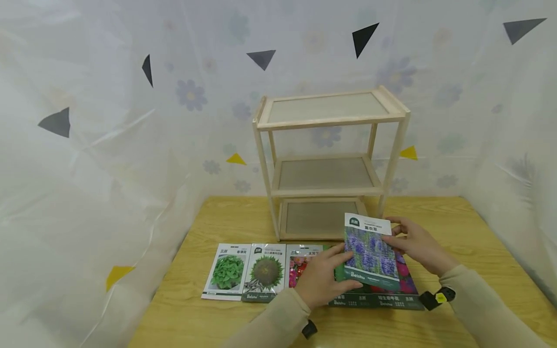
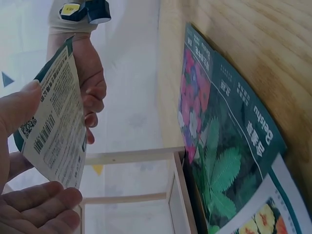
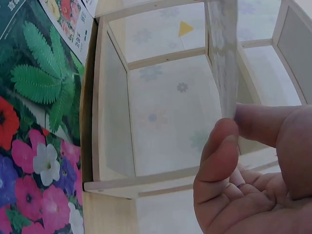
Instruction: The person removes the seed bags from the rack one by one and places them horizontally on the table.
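A lavender seed packet [image 1: 370, 251] with purple flowers on its front is held up, tilted, above the table. My right hand [image 1: 419, 246] pinches its right edge between thumb and fingers; the right wrist view shows the packet edge-on above the right hand [image 3: 248, 170]. At its lower left, my left hand [image 1: 322, 275] holds the packet's edge. In the left wrist view, the left thumb [image 2: 24, 102] lies over the printed back [image 2: 58, 117], with a finger behind the packet and the other fingers extended below.
More seed packets lie in a row: a leafy green one [image 1: 228, 271], a sunflower one [image 1: 265, 273], a partly covered red-flower one [image 1: 298, 266], a green-leaf one [image 2: 224, 165] and a pink-flower one [image 1: 406, 275]. Behind them stands a three-tier wooden shelf [image 1: 328, 191] on the wooden table [image 1: 183, 290].
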The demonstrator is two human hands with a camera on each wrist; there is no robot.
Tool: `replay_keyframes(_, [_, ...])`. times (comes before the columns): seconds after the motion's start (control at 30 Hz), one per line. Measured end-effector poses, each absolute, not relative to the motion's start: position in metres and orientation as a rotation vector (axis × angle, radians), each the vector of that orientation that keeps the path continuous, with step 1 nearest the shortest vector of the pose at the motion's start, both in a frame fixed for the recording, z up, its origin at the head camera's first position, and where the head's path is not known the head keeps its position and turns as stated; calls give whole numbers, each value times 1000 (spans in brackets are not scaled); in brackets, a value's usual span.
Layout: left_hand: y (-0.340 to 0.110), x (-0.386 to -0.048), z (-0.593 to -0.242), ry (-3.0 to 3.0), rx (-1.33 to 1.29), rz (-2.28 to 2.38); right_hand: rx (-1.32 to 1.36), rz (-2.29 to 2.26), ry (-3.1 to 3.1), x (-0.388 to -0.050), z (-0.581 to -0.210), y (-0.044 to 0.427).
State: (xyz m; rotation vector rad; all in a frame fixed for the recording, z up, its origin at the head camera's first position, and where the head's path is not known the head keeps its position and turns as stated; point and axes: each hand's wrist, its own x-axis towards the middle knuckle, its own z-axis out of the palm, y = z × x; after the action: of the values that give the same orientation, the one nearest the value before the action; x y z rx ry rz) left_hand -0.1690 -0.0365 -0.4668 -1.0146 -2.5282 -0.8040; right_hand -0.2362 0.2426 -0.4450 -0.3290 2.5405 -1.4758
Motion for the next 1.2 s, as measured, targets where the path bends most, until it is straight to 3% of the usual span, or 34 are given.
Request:
replay_keyframes(0.73, [33, -174, -476, -2550, -1038, -142, -307, -1106, 2834, -235, -455, 296])
replay_keyframes(1.2, [66, -176, -484, -2535, -1114, -37, -283, -1003, 2771, -246, -463, 323])
